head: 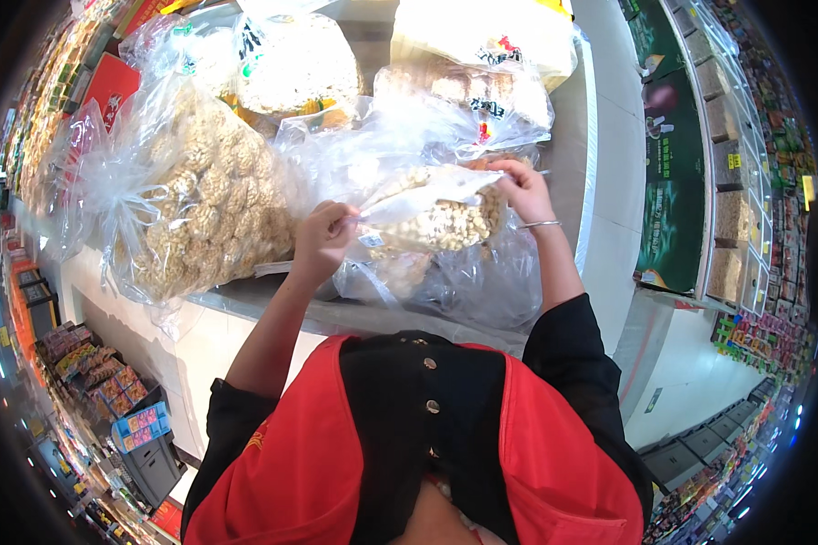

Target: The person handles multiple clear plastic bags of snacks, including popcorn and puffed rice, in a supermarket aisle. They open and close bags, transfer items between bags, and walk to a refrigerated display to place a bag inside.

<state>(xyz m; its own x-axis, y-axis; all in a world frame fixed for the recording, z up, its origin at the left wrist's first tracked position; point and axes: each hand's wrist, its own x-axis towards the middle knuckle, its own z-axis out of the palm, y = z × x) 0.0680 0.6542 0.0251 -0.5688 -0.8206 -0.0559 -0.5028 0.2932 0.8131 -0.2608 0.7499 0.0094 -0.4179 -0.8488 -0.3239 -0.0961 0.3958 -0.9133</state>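
A clear plastic bag of pale puffed snack pieces (450, 221) lies before me, its open-looking upper edge stretched between both hands. My left hand (326, 235) pinches the bag's left corner, near a small white label (370, 240). At the opposite corner, my right hand (523, 191) grips the plastic between thumb and fingers; a bangle (540, 224) circles that wrist. Whether the bag is sealed cannot be made out. Beneath it sits crumpled clear plastic (484, 279) over other bagged goods. Just left of my left hand rests a large knotted bag of round puffed-grain clusters (211, 197).
More bagged puffed snacks (300, 65) stand at the far side, beside white printed bags (477, 30). A grey display edge (586, 143) runs along the right. Beyond the aisle are bulk bins (726, 211) with a green panel (671, 191). Boxed goods (140, 426) stand at lower left.
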